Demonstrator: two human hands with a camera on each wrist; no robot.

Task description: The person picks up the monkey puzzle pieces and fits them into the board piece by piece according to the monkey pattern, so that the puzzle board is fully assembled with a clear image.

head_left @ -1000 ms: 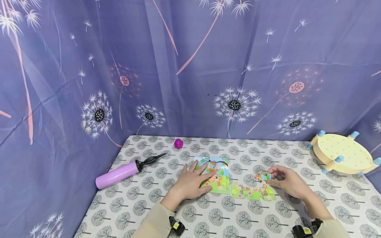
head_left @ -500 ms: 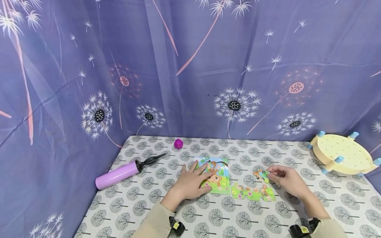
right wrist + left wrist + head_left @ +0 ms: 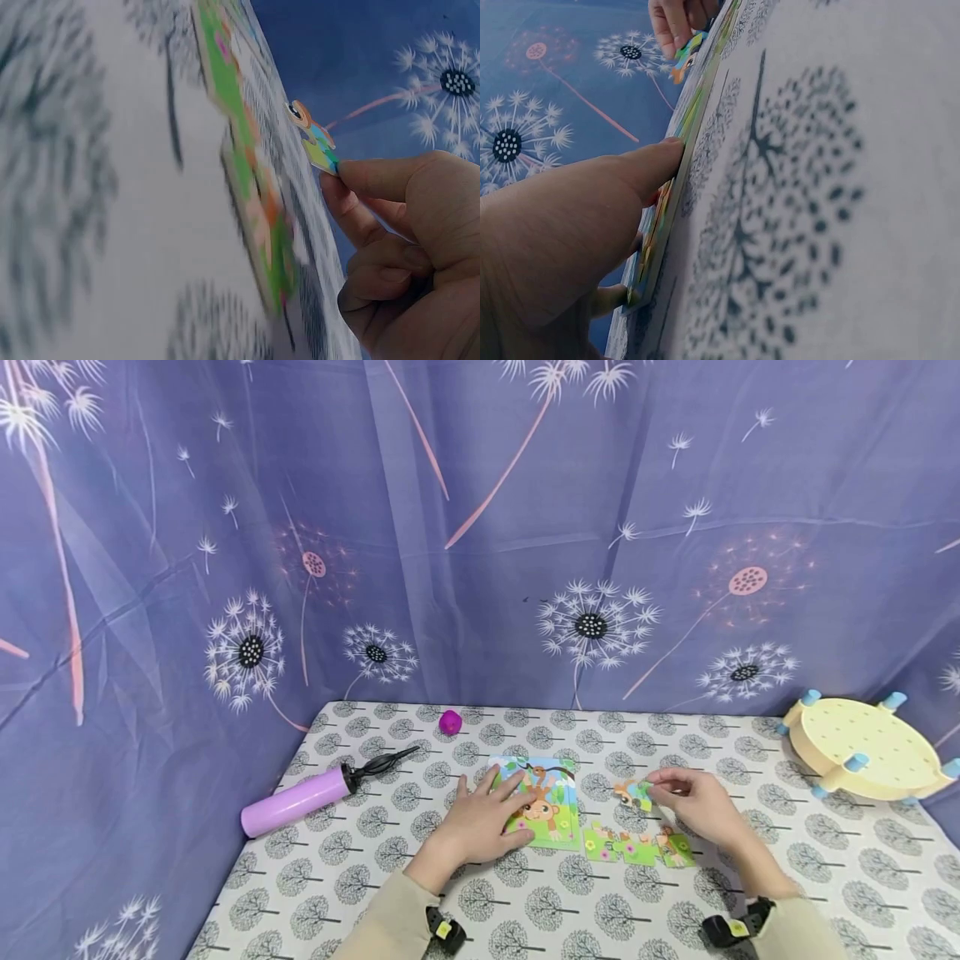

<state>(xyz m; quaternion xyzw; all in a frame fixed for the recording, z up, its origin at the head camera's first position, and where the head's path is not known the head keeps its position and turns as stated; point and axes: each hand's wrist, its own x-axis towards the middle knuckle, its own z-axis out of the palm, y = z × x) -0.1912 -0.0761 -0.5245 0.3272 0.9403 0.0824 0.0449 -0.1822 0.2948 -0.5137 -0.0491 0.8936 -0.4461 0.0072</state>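
My right hand [image 3: 697, 802] pinches a jigsaw puzzle piece [image 3: 633, 793] by one edge, between thumb and fingers. In the right wrist view the puzzle piece [image 3: 313, 142] shows part of a monkey's face with an eye, plus blue and green. Below it in the head view lies a row of joined puzzle pieces [image 3: 639, 849], green with flowers and part of a monkey. My left hand [image 3: 480, 824] rests with fingers spread on a square monkey picture board [image 3: 558, 827], covering its left part. From the left wrist, the thumb [image 3: 660, 161] lies along the board's edge.
A purple hand pump [image 3: 300, 802] with a black nozzle lies at the left of the table. A small magenta object [image 3: 450, 722] sits near the back edge. At the back right is a yellow oval stand [image 3: 862, 743] with blue feet. Dandelion-print curtains [image 3: 480, 610] hang behind.
My right hand has moved left with the puzzle piece, which now sits above the joined row. The left hand stays where it was on the board.
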